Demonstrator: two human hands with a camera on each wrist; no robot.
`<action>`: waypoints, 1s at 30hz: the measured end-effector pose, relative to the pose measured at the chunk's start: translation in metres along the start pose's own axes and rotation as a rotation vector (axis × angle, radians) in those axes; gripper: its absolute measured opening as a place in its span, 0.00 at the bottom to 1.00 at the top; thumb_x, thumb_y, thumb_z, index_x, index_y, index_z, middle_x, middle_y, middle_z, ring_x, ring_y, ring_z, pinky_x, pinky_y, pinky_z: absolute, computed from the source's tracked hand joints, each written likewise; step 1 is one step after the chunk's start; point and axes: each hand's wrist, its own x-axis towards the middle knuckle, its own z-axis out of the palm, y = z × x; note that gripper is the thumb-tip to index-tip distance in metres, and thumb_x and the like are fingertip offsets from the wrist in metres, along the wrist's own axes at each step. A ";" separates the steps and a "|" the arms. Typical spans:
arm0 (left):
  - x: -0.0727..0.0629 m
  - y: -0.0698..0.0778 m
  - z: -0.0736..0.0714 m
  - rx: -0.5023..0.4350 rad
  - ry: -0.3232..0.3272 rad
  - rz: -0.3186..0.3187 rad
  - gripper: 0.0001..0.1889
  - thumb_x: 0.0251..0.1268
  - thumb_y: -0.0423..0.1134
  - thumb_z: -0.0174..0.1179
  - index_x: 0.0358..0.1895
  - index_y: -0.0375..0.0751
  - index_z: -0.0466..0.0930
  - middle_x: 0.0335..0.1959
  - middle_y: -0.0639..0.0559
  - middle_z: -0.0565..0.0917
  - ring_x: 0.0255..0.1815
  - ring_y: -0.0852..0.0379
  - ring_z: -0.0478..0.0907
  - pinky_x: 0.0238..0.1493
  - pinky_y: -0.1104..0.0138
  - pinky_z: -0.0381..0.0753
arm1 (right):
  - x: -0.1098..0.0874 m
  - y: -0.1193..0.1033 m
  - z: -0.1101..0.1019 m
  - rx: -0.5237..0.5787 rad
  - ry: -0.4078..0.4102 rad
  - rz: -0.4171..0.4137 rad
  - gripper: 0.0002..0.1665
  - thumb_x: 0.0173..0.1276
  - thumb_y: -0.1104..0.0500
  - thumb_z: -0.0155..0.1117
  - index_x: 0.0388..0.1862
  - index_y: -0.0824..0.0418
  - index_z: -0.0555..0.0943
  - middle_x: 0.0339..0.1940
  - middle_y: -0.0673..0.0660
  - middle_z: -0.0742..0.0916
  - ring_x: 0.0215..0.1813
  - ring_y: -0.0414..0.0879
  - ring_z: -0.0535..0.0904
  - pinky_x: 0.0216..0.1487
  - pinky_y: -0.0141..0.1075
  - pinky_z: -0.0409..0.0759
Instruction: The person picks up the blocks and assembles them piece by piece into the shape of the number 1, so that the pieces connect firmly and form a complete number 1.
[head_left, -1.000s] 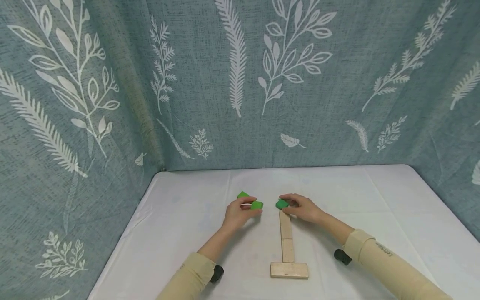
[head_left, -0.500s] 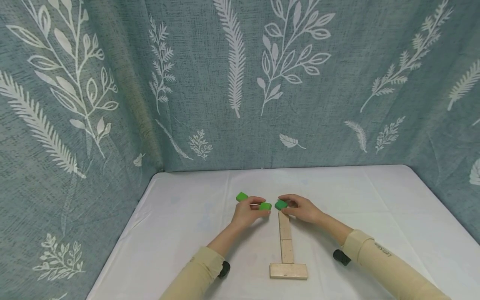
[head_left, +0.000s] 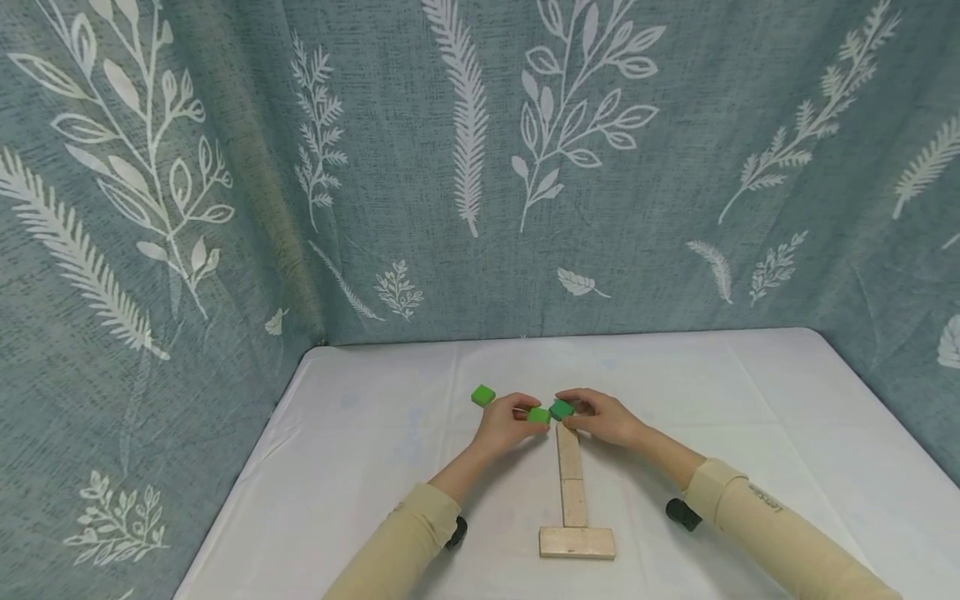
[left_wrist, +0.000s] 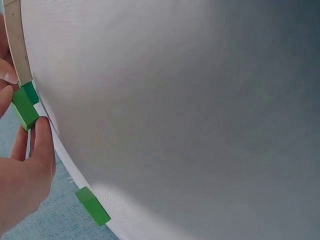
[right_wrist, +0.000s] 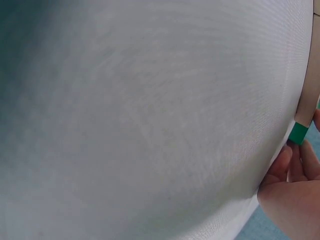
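Between thumb and fingers, my left hand (head_left: pixel 504 427) pinches a light green block (head_left: pixel 538 415). My right hand (head_left: pixel 609 418) holds a darker green block (head_left: pixel 561 409) at the far end of a row of plain wooden blocks (head_left: pixel 568 454). In the left wrist view the light green block (left_wrist: pixel 24 111) is right beside the darker one (left_wrist: pixel 30 92) and covers part of it; whether they touch I cannot tell. The right wrist view has the dark green block (right_wrist: pixel 298 133) against the wooden block's end, with the right fingers (right_wrist: pixel 296 162) at it.
Another light green block (head_left: pixel 483 395) lies on the white tablecloth (head_left: pixel 360 450), behind and left of my left hand. A wooden block (head_left: pixel 577 542) lies crosswise at the near end of the row. A patterned blue-green curtain (head_left: pixel 450 275) hangs behind the table.
My left hand has moved right with the light green block, bringing it up beside the darker green one. The right hand has stayed nearly still.
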 end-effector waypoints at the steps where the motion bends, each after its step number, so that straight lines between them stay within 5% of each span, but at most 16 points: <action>1: 0.001 0.000 0.000 0.008 -0.001 0.004 0.18 0.55 0.35 0.72 0.49 0.35 0.82 0.44 0.45 0.83 0.47 0.47 0.80 0.43 0.62 0.82 | 0.000 0.000 0.000 -0.001 0.000 0.000 0.27 0.69 0.56 0.63 0.66 0.62 0.74 0.51 0.58 0.82 0.48 0.48 0.77 0.42 0.39 0.77; 17: 0.002 0.006 0.003 0.130 -0.029 0.069 0.20 0.54 0.32 0.71 0.52 0.31 0.80 0.43 0.43 0.83 0.44 0.48 0.80 0.43 0.62 0.81 | -0.001 -0.004 0.000 -0.014 -0.004 -0.020 0.27 0.70 0.56 0.62 0.65 0.63 0.74 0.52 0.60 0.82 0.50 0.51 0.78 0.44 0.41 0.78; 30: 0.004 0.002 0.009 0.126 -0.011 0.095 0.20 0.57 0.29 0.68 0.54 0.30 0.78 0.48 0.40 0.82 0.48 0.47 0.80 0.49 0.59 0.80 | -0.002 -0.004 0.000 -0.019 0.010 -0.001 0.26 0.70 0.56 0.62 0.65 0.63 0.74 0.51 0.59 0.82 0.48 0.48 0.78 0.44 0.39 0.78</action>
